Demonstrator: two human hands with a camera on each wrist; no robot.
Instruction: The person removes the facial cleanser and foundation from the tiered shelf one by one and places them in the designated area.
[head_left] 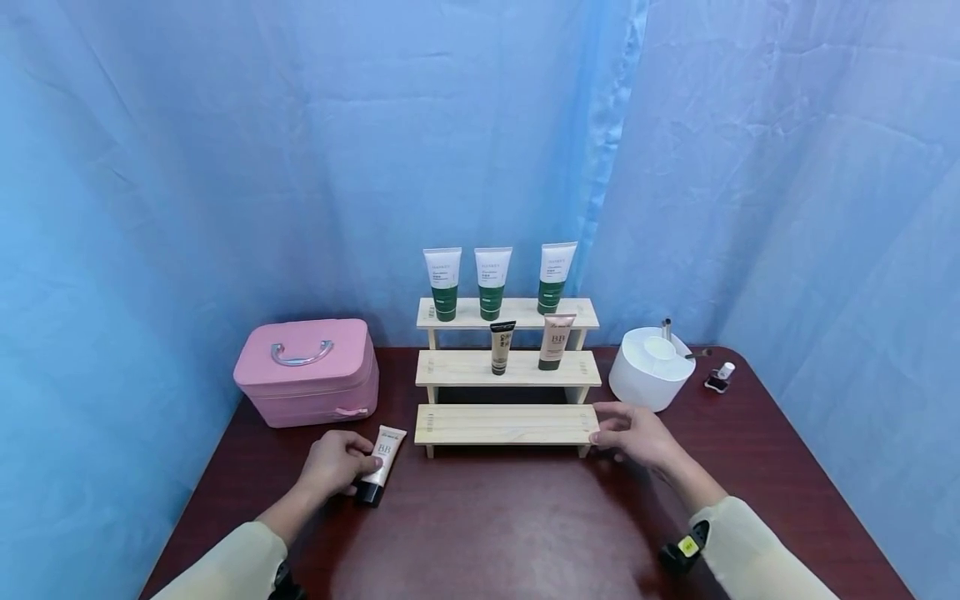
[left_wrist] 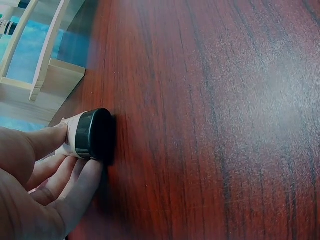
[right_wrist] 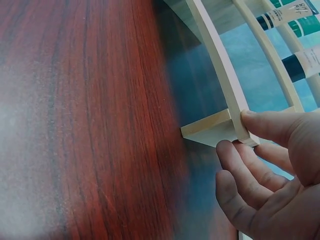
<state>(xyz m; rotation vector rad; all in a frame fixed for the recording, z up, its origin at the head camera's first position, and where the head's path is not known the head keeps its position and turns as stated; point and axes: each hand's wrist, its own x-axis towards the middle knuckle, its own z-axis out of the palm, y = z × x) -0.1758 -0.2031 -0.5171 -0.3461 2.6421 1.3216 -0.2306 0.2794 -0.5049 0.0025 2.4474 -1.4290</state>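
Observation:
My left hand (head_left: 339,460) grips a pale pink BB cream tube (head_left: 387,450) with a black cap, between thumb and fingers, left of the wooden rack. Its cap (left_wrist: 92,132) shows close over the dark table in the left wrist view. At the rack's right end, my right hand (head_left: 633,432) pinches the corner of the lowest shelf (head_left: 502,425), thumb on top and fingers at the end and below. A small black-capped tube (head_left: 500,350) and a pink BB cream tube (head_left: 557,343) stand on the middle shelf. The top shelf carries three white-and-green tubes (head_left: 491,283).
A pink case (head_left: 307,375) with a handle stands at the back left of the table (head_left: 495,525). To the right of the rack are a white round organizer (head_left: 648,379) holding brushes and a small dark bottle (head_left: 718,379) with a white cap. Blue curtains (head_left: 375,150) surround the table.

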